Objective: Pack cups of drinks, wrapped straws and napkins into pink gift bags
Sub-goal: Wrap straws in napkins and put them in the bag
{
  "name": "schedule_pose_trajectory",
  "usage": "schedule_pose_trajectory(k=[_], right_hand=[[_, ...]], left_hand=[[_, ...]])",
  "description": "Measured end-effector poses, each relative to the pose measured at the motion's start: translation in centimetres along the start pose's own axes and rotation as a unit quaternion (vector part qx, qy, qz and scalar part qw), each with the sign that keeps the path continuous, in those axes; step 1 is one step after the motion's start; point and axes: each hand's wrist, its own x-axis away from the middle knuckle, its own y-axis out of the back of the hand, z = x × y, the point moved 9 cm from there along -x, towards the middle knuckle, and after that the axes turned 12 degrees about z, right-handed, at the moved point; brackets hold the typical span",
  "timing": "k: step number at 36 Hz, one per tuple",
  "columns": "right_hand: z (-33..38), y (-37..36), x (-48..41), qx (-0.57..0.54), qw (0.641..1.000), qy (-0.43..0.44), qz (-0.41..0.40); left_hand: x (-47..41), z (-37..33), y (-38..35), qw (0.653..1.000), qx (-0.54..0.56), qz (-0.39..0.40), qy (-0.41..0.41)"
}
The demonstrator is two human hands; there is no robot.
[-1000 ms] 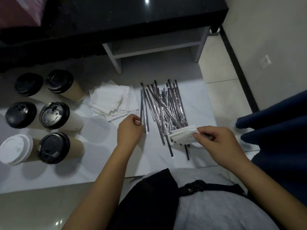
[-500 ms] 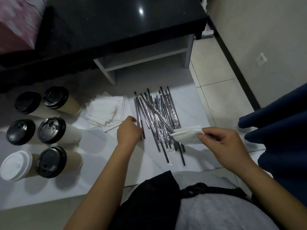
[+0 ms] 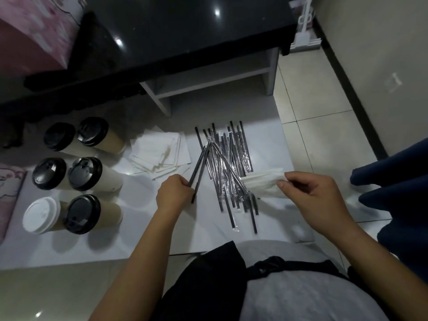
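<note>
The left hand (image 3: 174,193) is clenched around the near ends of two thin black straws in clear wrappers (image 3: 201,171). They slant up and to the right from the fist, and their far tips reach the left edge of the loose pile of wrapped black straws (image 3: 231,158) lying on the white sheet (image 3: 139,228) spread over the floor.

The right hand (image 3: 317,200) pinches a folded white paper napkin (image 3: 261,185) between thumb and curled fingers. It holds the napkin level above the near right part of the straw pile.

To the left of the pile, a fanned stack of white napkins (image 3: 159,149) rests flat on the sheet. Further left stand six tall paper cups (image 3: 108,179) in three rows of two. Five have black lids, and the near left one is a white-lidded cup (image 3: 41,215).

A pink patterned gift bag (image 3: 34,31) sits on the glossy black table (image 3: 185,31) at the far left. The edge of a second pink bag (image 3: 8,193) shows at the left border, just beside the cups.
</note>
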Motion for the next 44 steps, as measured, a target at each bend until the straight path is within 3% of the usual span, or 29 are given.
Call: schedule_pose_trajectory(k=[11,14,17,21,26,29,32,40,44], right_hand=[[-1.9,-0.3,-2.3,-0.136,0.989,-0.059,-0.004],[-3.2,-0.9,-3.1,-0.183,0.976,-0.119,0.002],[-3.4,-1.8,-4.1,-0.213,0.964,-0.154,0.026],[-1.8,-2.9,-5.7,-0.239,0.958,-0.147,0.055],[0.3,-4.3,-6.6,-0.392,0.908,-0.121,0.082],[0.6,-4.5,-6.5,-0.426,0.891,-0.114,0.11],[0.3,-4.3,-6.2,-0.406,0.899,-0.118,0.113],[-0.3,-2.3,-5.6,-0.368,0.924,-0.104,0.031],[-0.1,-1.6,-5.5,-0.351,0.932,-0.088,0.022]], left_hand=[[4.1,0.7,2.5,0.977,0.192,-0.072,-0.06],[5.9,-1.3,2.3,0.951,0.286,-0.021,-0.112],[8.3,-4.8,1.5,0.916,0.343,0.077,-0.195],[11.0,-8.7,-0.5,0.891,0.337,0.159,-0.261],[11.2,-9.9,-1.7,0.904,0.321,0.132,-0.249],[11.0,-10.1,-1.4,0.907,0.319,0.122,-0.246],[10.8,-10.4,-1.5,0.909,0.314,0.124,-0.243],[10.8,-11.6,-2.7,0.895,0.321,0.174,-0.255],[9.8,-10.5,-1.1,0.909,0.33,0.116,-0.225]])
